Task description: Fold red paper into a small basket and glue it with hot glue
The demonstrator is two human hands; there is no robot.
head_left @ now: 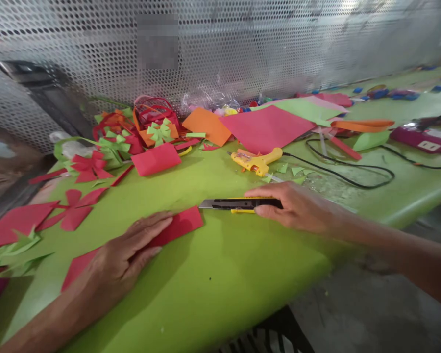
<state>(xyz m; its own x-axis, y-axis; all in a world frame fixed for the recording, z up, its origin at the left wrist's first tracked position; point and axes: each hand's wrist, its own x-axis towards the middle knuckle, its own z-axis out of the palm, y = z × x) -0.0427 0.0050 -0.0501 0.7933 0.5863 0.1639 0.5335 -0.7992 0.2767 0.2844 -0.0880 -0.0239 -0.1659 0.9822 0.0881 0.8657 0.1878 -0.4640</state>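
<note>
My left hand lies flat with its fingers stretched over a folded piece of red paper, pressing it to the green tabletop. Part of the paper is hidden under the palm; a red corner shows beside the wrist. In my right hand is a yellow and black utility knife, held between thumb and fingers. Its blade is out and points left, with the tip close to the paper's right end; whether they touch I cannot tell.
Beyond the knife lies a yellow glue gun with its black cord trailing right to a purple power strip. Red paper flowers lie at the left. Orange sheets and red sheets spread along the perforated metal wall.
</note>
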